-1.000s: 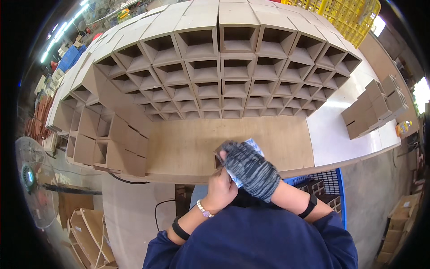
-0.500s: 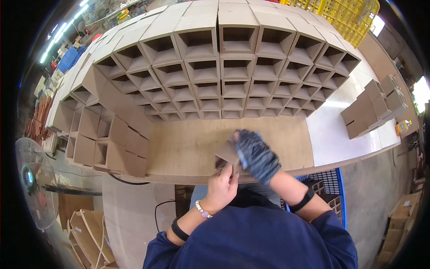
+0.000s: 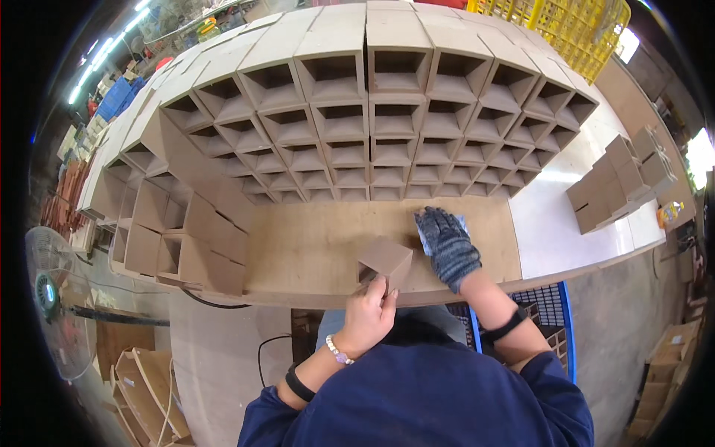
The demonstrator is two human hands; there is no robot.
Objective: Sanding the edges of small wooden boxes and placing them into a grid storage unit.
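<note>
A small brown open-ended box (image 3: 387,257) stands at the near edge of the wooden worktop, its dark opening toward the left. My bare left hand (image 3: 370,313) grips the box's near side with thumb and fingers. To the right of the box, my right hand (image 3: 449,249), in a grey-black knit glove with bare fingertips, rests low over the worktop. Under its fingers is a thin bluish-grey sheet (image 3: 422,232), whose edges show on both sides of the glove. The sheet's material is hard to make out.
Stacked rows of similar brown boxes (image 3: 395,119) wall off the worktop's (image 3: 313,238) far side. More boxes stand at left (image 3: 197,231) and on the white surface at right (image 3: 611,182). Below right is a blue crate (image 3: 567,328); a fan (image 3: 48,290) is at far left.
My right hand has moved off the box to the right, and the bluish-grey sheet now shows under it. The box's top and right side are uncovered. My left hand stays on the box.
</note>
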